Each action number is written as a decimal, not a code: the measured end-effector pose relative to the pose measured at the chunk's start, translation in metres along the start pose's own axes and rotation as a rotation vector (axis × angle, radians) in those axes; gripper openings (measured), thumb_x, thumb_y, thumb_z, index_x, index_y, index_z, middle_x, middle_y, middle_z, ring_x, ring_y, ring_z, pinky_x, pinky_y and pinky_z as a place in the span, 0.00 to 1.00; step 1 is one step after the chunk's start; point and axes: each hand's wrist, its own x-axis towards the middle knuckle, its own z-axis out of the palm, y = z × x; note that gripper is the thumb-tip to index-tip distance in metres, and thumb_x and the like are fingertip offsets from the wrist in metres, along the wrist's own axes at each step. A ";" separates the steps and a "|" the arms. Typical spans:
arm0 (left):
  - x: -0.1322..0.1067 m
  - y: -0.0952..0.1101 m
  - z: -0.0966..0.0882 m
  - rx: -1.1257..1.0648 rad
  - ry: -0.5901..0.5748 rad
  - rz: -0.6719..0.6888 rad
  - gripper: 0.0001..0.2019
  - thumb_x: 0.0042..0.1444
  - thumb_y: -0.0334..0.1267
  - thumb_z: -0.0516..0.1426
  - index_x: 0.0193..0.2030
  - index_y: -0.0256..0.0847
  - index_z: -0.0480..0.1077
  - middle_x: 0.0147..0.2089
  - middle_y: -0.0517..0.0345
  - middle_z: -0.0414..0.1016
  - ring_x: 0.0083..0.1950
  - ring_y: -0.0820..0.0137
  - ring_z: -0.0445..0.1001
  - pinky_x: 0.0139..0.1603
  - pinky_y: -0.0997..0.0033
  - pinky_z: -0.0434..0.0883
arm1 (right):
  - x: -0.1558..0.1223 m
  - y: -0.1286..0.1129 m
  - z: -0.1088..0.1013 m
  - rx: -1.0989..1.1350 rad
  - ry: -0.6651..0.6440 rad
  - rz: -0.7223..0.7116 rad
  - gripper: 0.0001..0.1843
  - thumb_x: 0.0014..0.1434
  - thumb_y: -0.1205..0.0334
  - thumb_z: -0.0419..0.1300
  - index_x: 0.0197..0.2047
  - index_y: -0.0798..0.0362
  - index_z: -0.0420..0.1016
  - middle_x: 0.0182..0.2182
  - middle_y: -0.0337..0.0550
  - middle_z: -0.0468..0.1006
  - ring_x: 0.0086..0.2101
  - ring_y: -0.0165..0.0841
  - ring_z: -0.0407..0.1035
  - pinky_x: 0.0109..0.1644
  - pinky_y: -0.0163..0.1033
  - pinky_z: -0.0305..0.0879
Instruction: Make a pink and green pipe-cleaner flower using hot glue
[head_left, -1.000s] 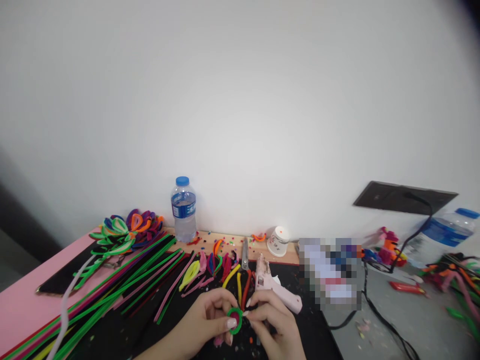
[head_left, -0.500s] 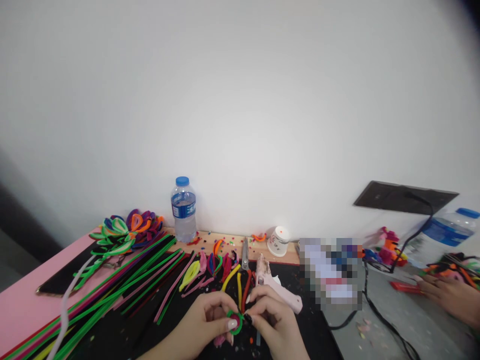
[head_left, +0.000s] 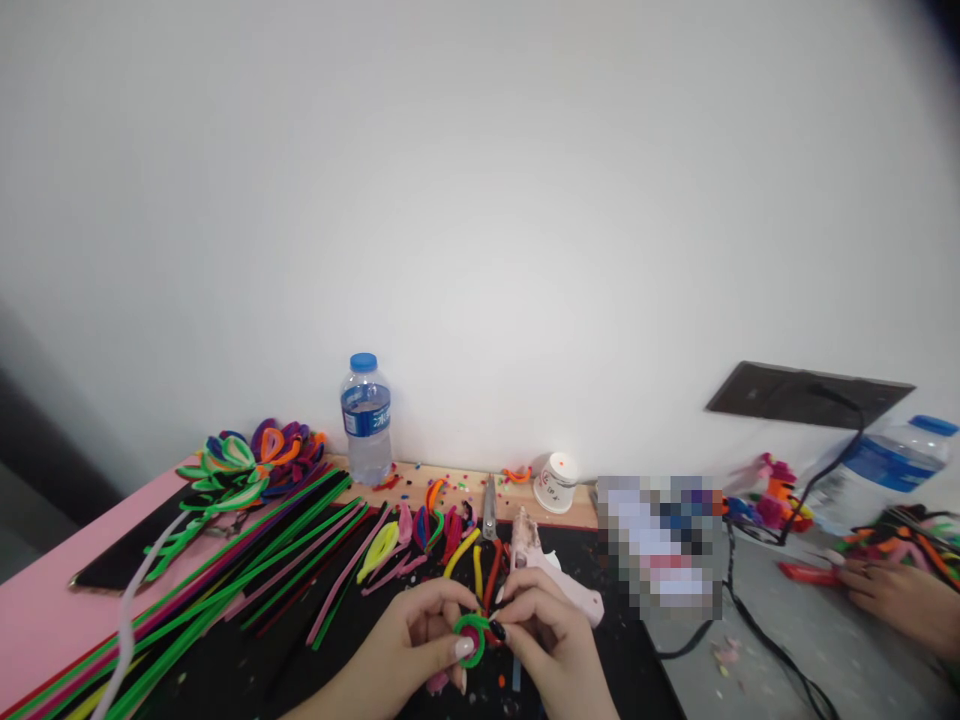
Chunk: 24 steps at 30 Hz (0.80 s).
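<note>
Low in the middle of the head view, my left hand (head_left: 421, 640) pinches a small green pipe-cleaner ring (head_left: 466, 661) with a magenta centre. My right hand (head_left: 546, 635), thumb and index finger pressed together, grips the green pipe cleaner's end at the ring's upper right. Just beyond my fingers lie yellow and red-handled scissors (head_left: 490, 508) and a pale pink glue gun (head_left: 555, 578). Bent pipe-cleaner pieces, among them a yellow loop (head_left: 379, 553), rest on the black mat (head_left: 255, 675) beyond my left hand.
Long pipe cleaners (head_left: 217, 590) and a pipe-cleaner flower bunch (head_left: 259, 460) lie to the left. A water bottle (head_left: 367, 425) and a paper cup (head_left: 556, 484) stand along the wall. At right are a black cable (head_left: 776, 645) and another person's hand (head_left: 896, 600) by a red object (head_left: 808, 574).
The green pipe cleaner's end now shows between my hands, drawn slightly up and right from the ring. My hands have barely shifted. The other person's hand moved a little.
</note>
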 end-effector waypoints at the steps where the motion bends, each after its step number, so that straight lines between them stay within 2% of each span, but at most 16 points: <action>1: 0.000 0.000 0.000 0.000 0.000 0.000 0.14 0.44 0.42 0.66 0.36 0.39 0.74 0.23 0.67 0.67 0.18 0.76 0.69 0.17 0.81 0.60 | 0.000 0.000 0.000 0.007 0.002 -0.003 0.05 0.51 0.69 0.63 0.25 0.52 0.78 0.31 0.45 0.74 0.31 0.35 0.71 0.32 0.35 0.69; 5: 0.001 -0.001 -0.001 0.029 -0.002 -0.016 0.13 0.44 0.41 0.66 0.34 0.38 0.74 0.21 0.67 0.66 0.18 0.77 0.69 0.17 0.81 0.60 | 0.001 -0.002 -0.001 -0.003 -0.014 0.004 0.06 0.50 0.72 0.63 0.26 0.52 0.79 0.32 0.45 0.74 0.32 0.36 0.71 0.33 0.36 0.69; 10: 0.001 0.000 0.000 0.016 0.003 -0.021 0.12 0.44 0.42 0.66 0.32 0.37 0.73 0.20 0.67 0.68 0.18 0.77 0.69 0.17 0.81 0.60 | 0.002 -0.002 -0.003 -0.021 -0.020 -0.001 0.09 0.48 0.75 0.62 0.27 0.51 0.78 0.31 0.43 0.74 0.28 0.33 0.70 0.27 0.33 0.65; 13: 0.000 0.001 0.000 0.007 0.000 -0.023 0.12 0.44 0.42 0.66 0.30 0.37 0.72 0.20 0.66 0.70 0.17 0.78 0.68 0.17 0.81 0.60 | 0.002 0.000 -0.003 -0.025 -0.036 0.003 0.09 0.49 0.75 0.61 0.26 0.52 0.76 0.33 0.43 0.73 0.29 0.32 0.69 0.27 0.32 0.64; 16: 0.000 0.002 0.001 0.008 -0.006 -0.022 0.13 0.43 0.43 0.66 0.29 0.37 0.71 0.19 0.64 0.72 0.17 0.78 0.67 0.16 0.81 0.59 | 0.000 0.002 -0.004 -0.064 -0.044 -0.026 0.09 0.50 0.75 0.60 0.25 0.52 0.74 0.34 0.44 0.73 0.33 0.35 0.70 0.28 0.33 0.64; 24: -0.001 0.005 0.002 0.021 -0.007 -0.068 0.14 0.42 0.43 0.67 0.27 0.37 0.69 0.18 0.65 0.72 0.17 0.77 0.69 0.17 0.81 0.58 | -0.004 0.000 -0.007 -0.222 -0.075 -0.112 0.10 0.51 0.76 0.57 0.24 0.52 0.68 0.35 0.43 0.71 0.32 0.33 0.68 0.28 0.32 0.60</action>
